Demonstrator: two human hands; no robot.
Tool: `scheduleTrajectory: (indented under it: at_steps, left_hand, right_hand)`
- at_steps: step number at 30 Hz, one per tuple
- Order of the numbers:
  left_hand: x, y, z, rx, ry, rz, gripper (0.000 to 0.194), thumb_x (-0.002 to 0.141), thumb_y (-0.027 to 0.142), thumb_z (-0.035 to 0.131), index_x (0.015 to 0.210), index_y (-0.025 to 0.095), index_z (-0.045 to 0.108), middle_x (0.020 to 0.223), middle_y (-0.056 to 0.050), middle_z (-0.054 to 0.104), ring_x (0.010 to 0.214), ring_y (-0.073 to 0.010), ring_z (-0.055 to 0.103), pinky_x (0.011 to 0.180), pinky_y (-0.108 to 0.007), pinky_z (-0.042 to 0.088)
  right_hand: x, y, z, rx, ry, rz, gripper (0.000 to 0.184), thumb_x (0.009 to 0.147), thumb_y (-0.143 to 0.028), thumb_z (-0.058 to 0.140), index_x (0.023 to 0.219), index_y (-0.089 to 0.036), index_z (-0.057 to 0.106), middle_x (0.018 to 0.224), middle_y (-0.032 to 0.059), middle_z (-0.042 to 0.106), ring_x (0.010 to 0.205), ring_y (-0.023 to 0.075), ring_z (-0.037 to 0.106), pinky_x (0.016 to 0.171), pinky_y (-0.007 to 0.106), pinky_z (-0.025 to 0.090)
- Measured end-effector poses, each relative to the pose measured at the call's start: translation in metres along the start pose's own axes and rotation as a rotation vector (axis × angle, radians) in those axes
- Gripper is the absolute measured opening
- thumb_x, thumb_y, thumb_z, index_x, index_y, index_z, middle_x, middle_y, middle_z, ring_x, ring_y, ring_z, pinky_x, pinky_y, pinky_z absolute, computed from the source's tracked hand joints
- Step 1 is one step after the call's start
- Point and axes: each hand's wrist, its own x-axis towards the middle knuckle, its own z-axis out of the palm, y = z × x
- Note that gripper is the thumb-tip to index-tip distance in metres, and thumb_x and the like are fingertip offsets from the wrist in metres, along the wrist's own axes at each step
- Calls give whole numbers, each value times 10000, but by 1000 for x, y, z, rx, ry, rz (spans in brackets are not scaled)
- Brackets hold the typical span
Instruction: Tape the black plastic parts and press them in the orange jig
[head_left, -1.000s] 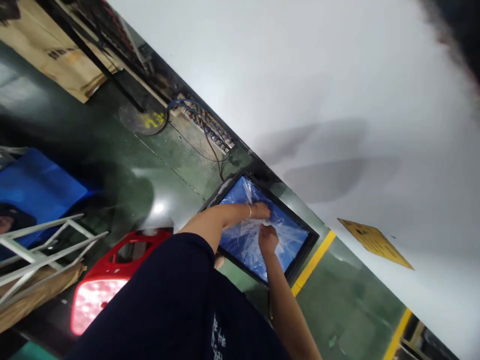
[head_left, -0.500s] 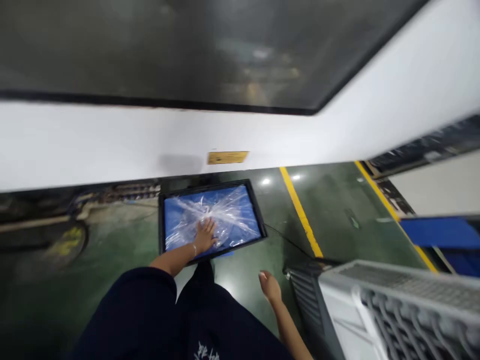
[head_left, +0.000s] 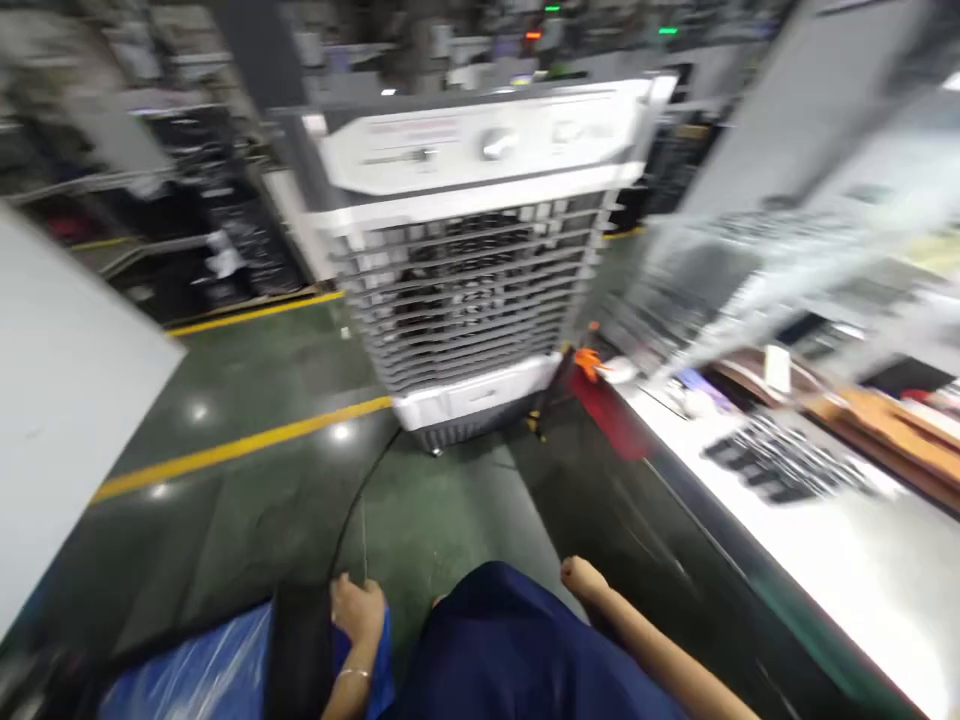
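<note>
The left hand (head_left: 358, 610) curls at seven o'clock beside the black-rimmed box (head_left: 298, 655), grip unclear; the right hand (head_left: 585, 580), at five, is loosely fisted.

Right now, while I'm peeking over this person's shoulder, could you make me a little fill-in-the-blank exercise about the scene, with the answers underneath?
1. The left hand is beside a container whose rim is coloured ____.
2. Seen through the clear plastic film, the container's contents look ____.
3. A bracelet circles the person's ____ wrist.
4. The painted stripes on the green floor are ____.

Missing words: black; blue; left; yellow.
</note>
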Motion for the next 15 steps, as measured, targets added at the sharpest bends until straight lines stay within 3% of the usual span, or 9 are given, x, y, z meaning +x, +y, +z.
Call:
scheduleTrajectory:
  at_steps: [2,5,7,10,12,15]
  left_hand:
    - [-10,80,26,-70,-71,298,411,814,179,419,1194,178,578,1280,-136,581,1282,-272,479,1062,-389,382]
    - [-19,180,55,-99,-397,626,402,806,146,472,1193,87,563,1289,-169,578,1236,-220,527,1048,-301,386]
    - [-16,234,66,-25,-568,658,377,835,144,476,1198,74,553,1302,-169,573,1179,-188,574,994,-246,416]
    - [-2,302,76,68,-633,667,327,869,133,463,1177,80,559,1282,-164,592,1163,-159,585,966,-209,412]
    - [7,343,84,92,-642,694,308,877,127,456,1157,72,571,1238,-168,620,1158,-160,588,960,-208,409]
    - [11,400,97,99,-683,731,293,874,135,469,1130,71,596,1178,-155,654,1080,-152,630,899,-189,434]
  right_hand:
    - [-5,32,-8,129,36,99,224,688,-40,546,542,-174,649,631,45,647,709,184,651,612,243,390]
    - [-10,70,-21,270,93,223,185,710,-61,553,677,-164,703,706,44,679,742,164,651,625,223,388]
    - [-13,89,-32,332,129,292,189,743,-82,548,751,-167,717,758,48,697,755,153,653,627,212,389]
    - [-9,111,-58,377,174,363,170,768,-107,560,776,-171,717,771,46,706,747,147,654,619,203,390]
    - [7,123,-90,371,217,388,168,791,-124,556,799,-174,716,807,48,712,767,147,653,632,203,395]
    - [53,139,-163,308,308,412,221,858,-155,492,890,-171,710,921,76,710,860,163,648,703,223,415]
